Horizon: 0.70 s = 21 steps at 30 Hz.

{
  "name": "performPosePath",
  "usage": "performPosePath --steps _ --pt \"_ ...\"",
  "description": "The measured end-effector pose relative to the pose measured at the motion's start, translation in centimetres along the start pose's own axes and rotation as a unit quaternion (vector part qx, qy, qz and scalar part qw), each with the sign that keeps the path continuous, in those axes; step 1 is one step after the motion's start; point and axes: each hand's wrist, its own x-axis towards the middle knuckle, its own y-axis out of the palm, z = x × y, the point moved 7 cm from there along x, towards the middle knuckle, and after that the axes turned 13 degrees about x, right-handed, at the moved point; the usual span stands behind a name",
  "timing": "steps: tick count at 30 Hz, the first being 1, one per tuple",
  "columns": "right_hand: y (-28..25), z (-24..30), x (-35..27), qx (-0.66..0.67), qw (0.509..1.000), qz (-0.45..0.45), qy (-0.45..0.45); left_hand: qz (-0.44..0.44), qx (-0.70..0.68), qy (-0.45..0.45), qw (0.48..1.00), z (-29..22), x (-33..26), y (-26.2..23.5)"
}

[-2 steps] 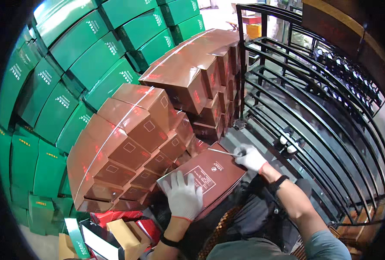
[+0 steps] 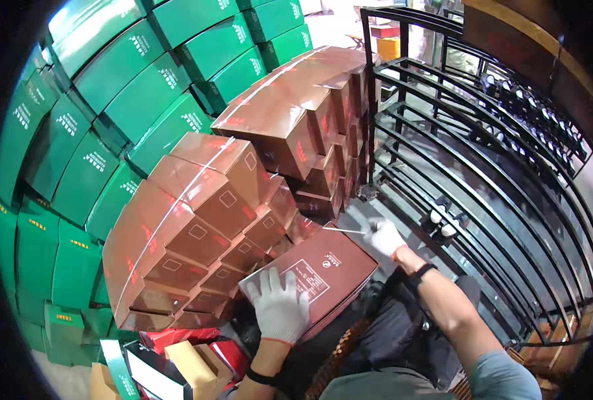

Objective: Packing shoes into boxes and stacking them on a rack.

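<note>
A brown cardboard box [image 2: 336,260] with white printing on its lid rests tilted at my lap. My left hand [image 2: 280,307], in a white knit glove, lies with fingers spread on the lid's near left part. A thin white strap [image 2: 346,230] runs from the box's far corner to my right hand [image 2: 384,239]. That hand, gloved too, is closed round the strap's end, just off the box's right far corner. Whether the strap passes under the box is hidden.
Strapped stacks of brown boxes [image 2: 196,193] stand ahead and left, backed by a wall of green boxes [image 2: 143,87]. A black metal rack [image 2: 456,127] with shoes [image 2: 446,220] fills the right side. Open cartons [image 2: 196,367] and red packaging [image 2: 176,338] lie at lower left.
My right hand has risen very slightly with the strap, which now lies more level. My left hand keeps its place on the lid.
</note>
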Motion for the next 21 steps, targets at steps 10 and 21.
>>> performPosePath --steps 10,21 --pt "-11.1 -3.4 8.9 0.214 0.92 -0.328 -0.002 0.052 0.038 -0.034 0.997 1.5 -1.5 0.3" --pt "-30.7 -13.2 -53.4 -0.202 0.789 -0.524 0.249 -0.155 -0.089 -0.133 0.975 3.9 -3.2 -0.7"
